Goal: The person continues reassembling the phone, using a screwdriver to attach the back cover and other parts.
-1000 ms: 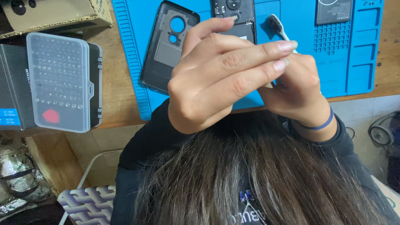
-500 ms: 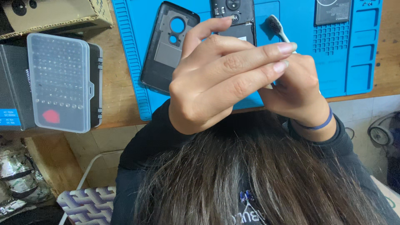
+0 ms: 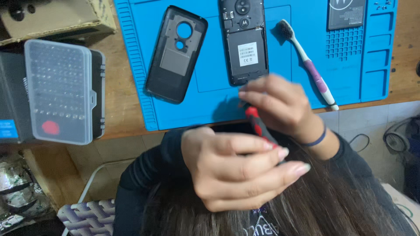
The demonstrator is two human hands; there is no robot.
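Observation:
A red-and-black screwdriver (image 3: 255,121) runs slantwise between my two hands, just off the near edge of the blue work mat (image 3: 210,105). My right hand (image 3: 280,105), with a blue band on its wrist, pinches the upper end. My left hand (image 3: 232,172) closes its fingers round the lower end, close to my hair. On the mat beyond lie a black phone with its back removed (image 3: 243,41), its black back cover (image 3: 176,52) to the left, and a white-and-purple toothbrush (image 3: 306,61) to the right.
A dark battery (image 3: 346,13) lies at the mat's far right, near small tray compartments (image 3: 374,48). A clear-lidded case of screwdriver bits (image 3: 59,89) sits on the wooden table at left, with a cardboard box (image 3: 57,17) behind it. Cables (image 3: 398,135) lie on the floor at right.
Both hands have dropped from over the mat toward my body. The phone and toothbrush are now uncovered, and the red screwdriver shows between my hands.

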